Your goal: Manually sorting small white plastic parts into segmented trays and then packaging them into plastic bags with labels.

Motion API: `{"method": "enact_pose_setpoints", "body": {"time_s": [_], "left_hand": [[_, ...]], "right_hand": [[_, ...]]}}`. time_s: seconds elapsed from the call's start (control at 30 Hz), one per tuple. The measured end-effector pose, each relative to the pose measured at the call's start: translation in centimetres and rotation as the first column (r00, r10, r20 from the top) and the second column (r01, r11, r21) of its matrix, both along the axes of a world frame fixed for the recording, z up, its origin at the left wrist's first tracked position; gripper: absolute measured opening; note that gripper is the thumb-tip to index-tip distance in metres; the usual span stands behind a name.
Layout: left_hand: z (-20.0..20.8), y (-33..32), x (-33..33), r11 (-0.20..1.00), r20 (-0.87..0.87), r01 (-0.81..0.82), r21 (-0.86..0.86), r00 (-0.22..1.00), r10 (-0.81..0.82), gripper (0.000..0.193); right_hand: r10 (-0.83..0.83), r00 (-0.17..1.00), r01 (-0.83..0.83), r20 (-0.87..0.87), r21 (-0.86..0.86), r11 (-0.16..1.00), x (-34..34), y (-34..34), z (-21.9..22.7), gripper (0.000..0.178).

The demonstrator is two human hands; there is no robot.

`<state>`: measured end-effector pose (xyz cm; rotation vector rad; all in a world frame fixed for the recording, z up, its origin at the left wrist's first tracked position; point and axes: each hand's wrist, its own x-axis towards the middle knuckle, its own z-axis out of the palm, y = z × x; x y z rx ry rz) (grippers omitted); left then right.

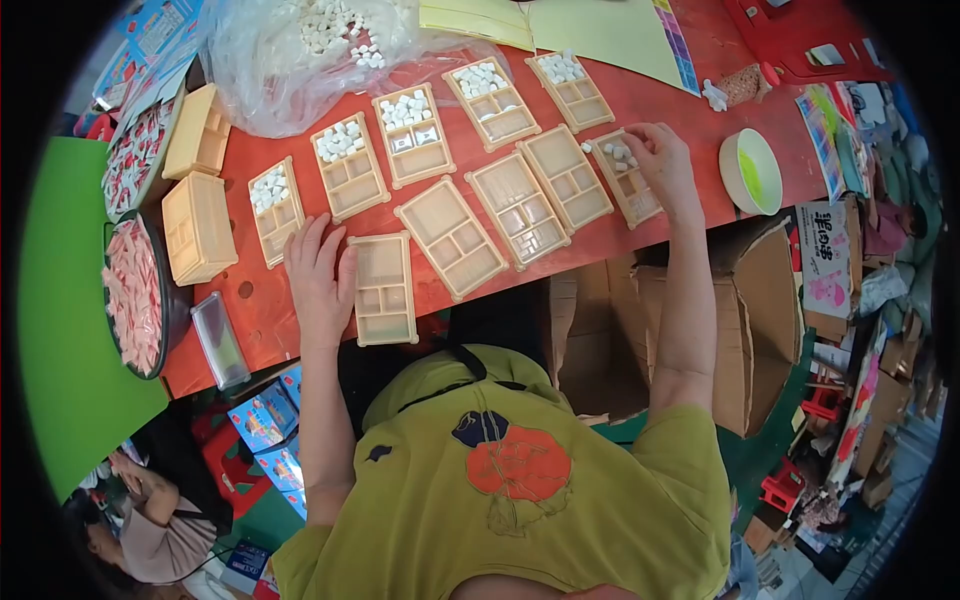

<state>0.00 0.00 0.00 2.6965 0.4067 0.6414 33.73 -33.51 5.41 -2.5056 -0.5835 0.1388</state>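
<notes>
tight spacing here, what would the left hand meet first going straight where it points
Likely the tan tray of white cubes just ahead, second from left in the upper row; the left hand might pass over it, as depth is unclear.

Evenly bright | soft shadows | black rim | fisheye-bent edges

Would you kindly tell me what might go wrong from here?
The compartment tray beside the left hand seems to jut past the edge of the red table, so a nudge might tip it off. A white cube at the upper corner of the tray under the right hand could be knocked loose. Pieces brushed over the edge might drop into the open cardboard box below.
</notes>
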Motion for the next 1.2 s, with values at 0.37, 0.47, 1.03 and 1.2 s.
{"method": "enact_pose_setpoints", "body": {"time_s": [0.37,0.47,1.03,1.2], "left_hand": [[0.2,-0.5,0.1,1.0,0.007,-0.001,0.031,1.0,0.001,0.025],[0.5,-0.3,0.1,1.0,0.002,-0.008,0.024,1.0,0.007,0.026],[0.8,0.2,-0.6,0.999,-0.015,-0.029,-0.02,0.999,0.029,0.037],[0.9,0.2,-0.4,0.998,-0.032,-0.002,-0.065,0.999,0.0,0.042]], "right_hand": [[0.234,0.964,-0.228,0.129,-0.062,0.972,-1.2,2.7,-0.4,0.016],[0.15,0.986,-0.154,0.07,0.067,0.986,-0.2,0.9,-0.4,0.017],[0.589,0.802,-0.597,0.102,0.177,0.783,-2.4,35.3,1.7,0.023],[0.453,0.857,-0.47,0.247,0.015,0.882,3.6,44.6,-2.4,0.028]]}}
